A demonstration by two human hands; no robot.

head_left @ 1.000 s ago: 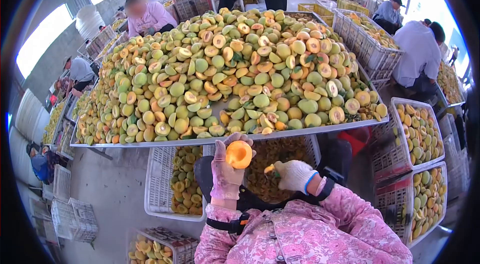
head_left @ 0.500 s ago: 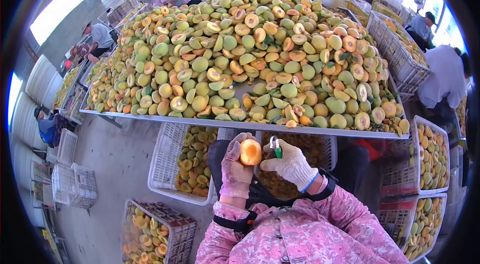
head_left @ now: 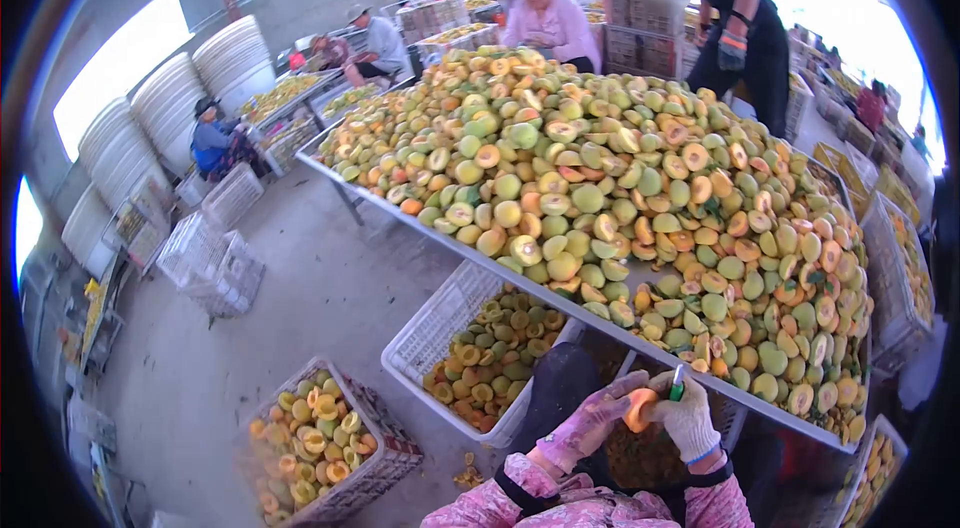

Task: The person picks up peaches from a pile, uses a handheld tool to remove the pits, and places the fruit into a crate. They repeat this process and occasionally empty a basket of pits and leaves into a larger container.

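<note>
My left hand (head_left: 592, 420), in a thin stained glove, grips a pitted orange peach half (head_left: 640, 412), its cut side turned to the right. Close against it, my right hand (head_left: 688, 422) in a white knit glove is closed round a small green-handled tool (head_left: 678, 387). Only the tool's upper end rises above the fingers; whether the rest touches the fruit is hidden. Both hands are low in the view, in front of the metal table's edge (head_left: 600, 330). On that table lies a large heap of halved peaches (head_left: 600, 198).
Beneath the table edge, a white crate (head_left: 425, 356) holds pitted halves. Another full crate (head_left: 385, 463) stands on the floor (head_left: 290, 278) at lower left. Stacked crates (head_left: 212, 266) sit farther off. A person in pink (head_left: 550, 28) sits behind the heap; another in black (head_left: 745, 18) stands nearby.
The view has swung left and up, so my hands now appear lower and farther right. My right hand and the tool have come together with the peach half, which has tipped sideways.
</note>
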